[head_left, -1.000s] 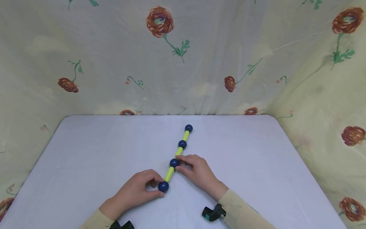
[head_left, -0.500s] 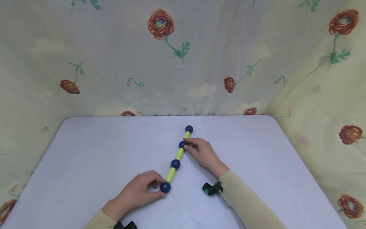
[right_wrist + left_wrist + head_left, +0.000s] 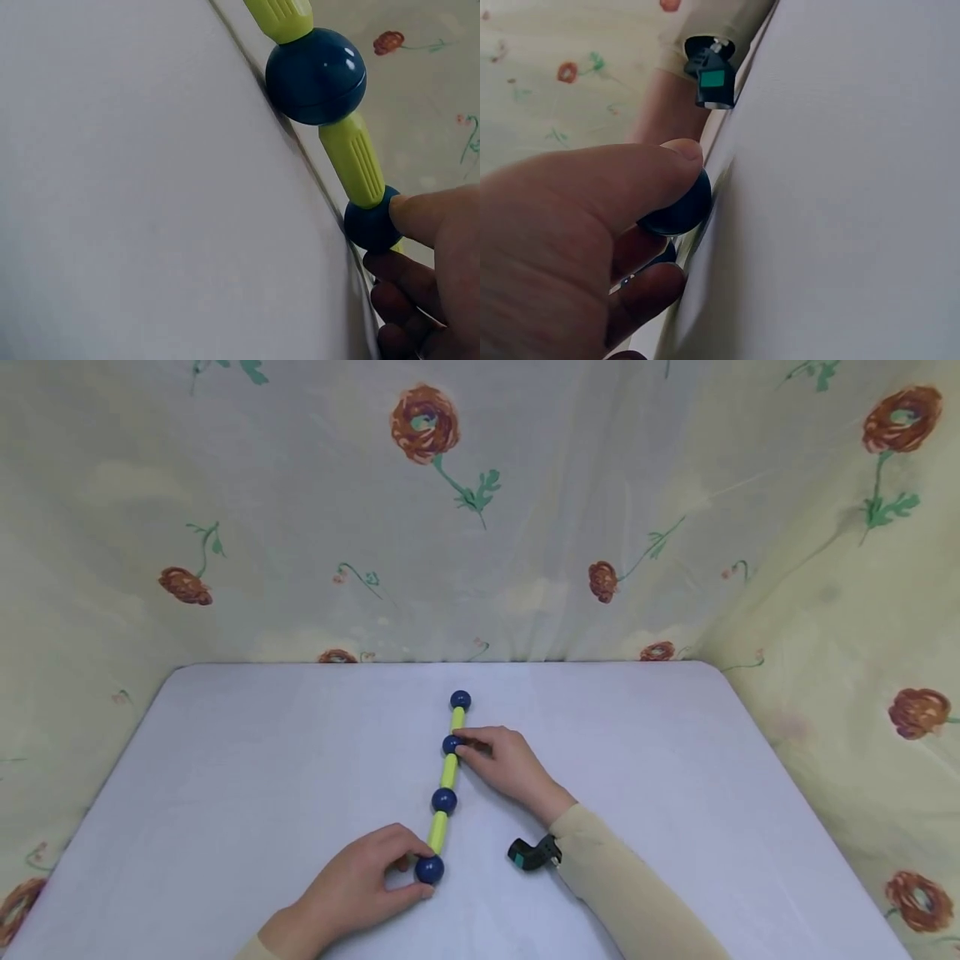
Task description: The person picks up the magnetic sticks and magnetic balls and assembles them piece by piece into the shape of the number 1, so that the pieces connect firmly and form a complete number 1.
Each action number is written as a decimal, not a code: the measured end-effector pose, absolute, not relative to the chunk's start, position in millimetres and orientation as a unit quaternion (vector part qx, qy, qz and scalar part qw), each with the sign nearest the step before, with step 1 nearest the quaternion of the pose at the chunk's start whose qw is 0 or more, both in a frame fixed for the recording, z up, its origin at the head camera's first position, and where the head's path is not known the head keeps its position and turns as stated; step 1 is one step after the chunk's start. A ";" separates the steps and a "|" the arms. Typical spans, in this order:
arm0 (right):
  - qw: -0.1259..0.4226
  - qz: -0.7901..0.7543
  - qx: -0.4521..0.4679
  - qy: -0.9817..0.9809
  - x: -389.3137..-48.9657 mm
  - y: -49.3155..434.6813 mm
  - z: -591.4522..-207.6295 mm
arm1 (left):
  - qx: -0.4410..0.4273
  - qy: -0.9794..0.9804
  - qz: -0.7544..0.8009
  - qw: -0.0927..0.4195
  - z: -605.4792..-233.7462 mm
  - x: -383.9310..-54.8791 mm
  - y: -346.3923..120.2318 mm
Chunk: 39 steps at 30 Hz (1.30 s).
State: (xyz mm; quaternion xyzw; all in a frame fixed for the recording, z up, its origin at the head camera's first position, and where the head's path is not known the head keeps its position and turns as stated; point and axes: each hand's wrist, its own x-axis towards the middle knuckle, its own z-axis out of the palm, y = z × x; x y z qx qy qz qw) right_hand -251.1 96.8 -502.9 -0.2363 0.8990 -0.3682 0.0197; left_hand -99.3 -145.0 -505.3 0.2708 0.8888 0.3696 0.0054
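Observation:
A chain of dark blue balls joined by three yellow-green ribbed rods [image 3: 448, 771] lies on the white table, running from near the front to the back. My left hand [image 3: 356, 881] pinches the nearest ball [image 3: 429, 869] between thumb and fingers; the left wrist view shows this ball [image 3: 682, 210] under the thumb. Farther up, my right hand [image 3: 510, 768] pinches the ball second from the far end [image 3: 452, 744]. Between the two hands sits another ball [image 3: 444, 800], untouched, also large in the right wrist view as a blue ball [image 3: 315, 75]. The far end ball [image 3: 461, 700] stands free.
The white table [image 3: 262, 760] has its back edge against a flower-patterned cloth [image 3: 525, 527], which also rises at both sides. A black wrist-worn device [image 3: 534, 853] sticks out from the right sleeve [image 3: 615, 877] above the tabletop.
My right hand moved from the middle ball up to the ball second from the far end, then leftward with it. The chain's far end swung left. My left hand kept its pinch, shifting slightly nearer.

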 end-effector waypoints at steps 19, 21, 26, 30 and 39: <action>0.020 -0.377 -0.270 0.886 -250.9 71.8 -507.7 | 0.246 0.889 0.386 0.026 -505.2 -89.5 -150.1; 0.021 -0.378 -0.273 0.885 -250.5 70.8 -507.6 | 0.244 0.888 0.389 0.031 -504.9 -89.7 -149.9; 0.023 -0.385 -0.274 0.881 -249.5 69.5 -508.0 | 0.238 0.888 0.392 0.045 -504.2 -90.2 -149.4; 0.023 -0.389 -0.277 0.878 -250.3 68.9 -510.6 | 0.236 0.887 0.395 0.049 -504.8 -90.6 -149.4; 0.018 -0.388 -0.274 0.880 -251.2 68.2 -513.5 | 0.237 0.886 0.395 0.052 -505.5 -91.3 -150.2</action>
